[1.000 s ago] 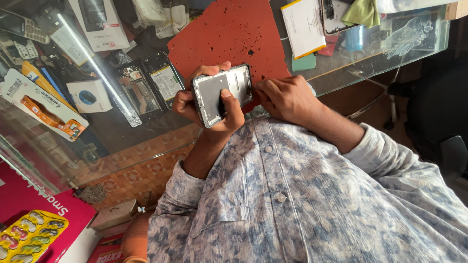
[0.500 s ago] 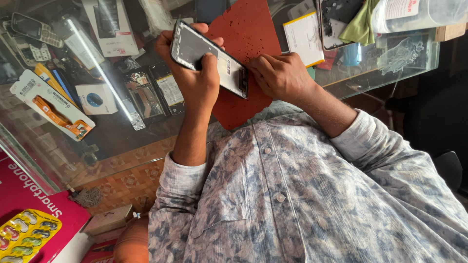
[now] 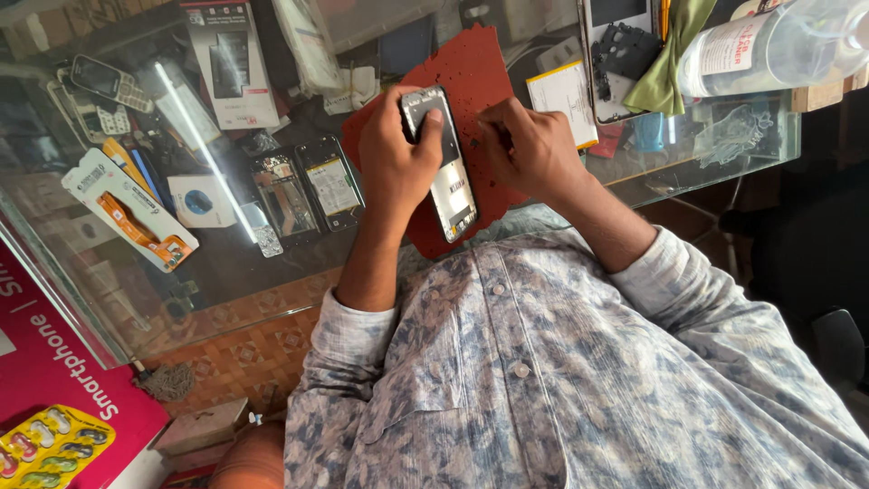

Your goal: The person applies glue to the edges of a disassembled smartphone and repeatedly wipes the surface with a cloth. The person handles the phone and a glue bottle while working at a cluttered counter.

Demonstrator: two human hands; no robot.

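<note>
My left hand (image 3: 394, 163) grips an opened smartphone (image 3: 450, 181) with its back cover off and its silver inner frame showing, held lengthwise over a red work mat (image 3: 471, 68). The thumb lies across the phone's upper end. My right hand (image 3: 534, 149) is just right of the phone, fingertips pinched together low on the mat beside the phone's edge. Whether the fingers hold something small cannot be told. Tiny dark specks, probably screws, are scattered on the mat.
The mat lies on a glass counter (image 3: 724, 145) with phones and parts (image 3: 308, 186) displayed beneath. A clear plastic bottle (image 3: 769, 41), a green cloth (image 3: 670, 54), another dismantled phone (image 3: 620, 50) and a yellow-edged white card (image 3: 563, 100) lie at the right. A pink box (image 3: 45, 380) is lower left.
The phone went from close to my chest out over the red mat and turned lengthwise. My right hand left the phone's end and dropped its fingertips onto the mat.
</note>
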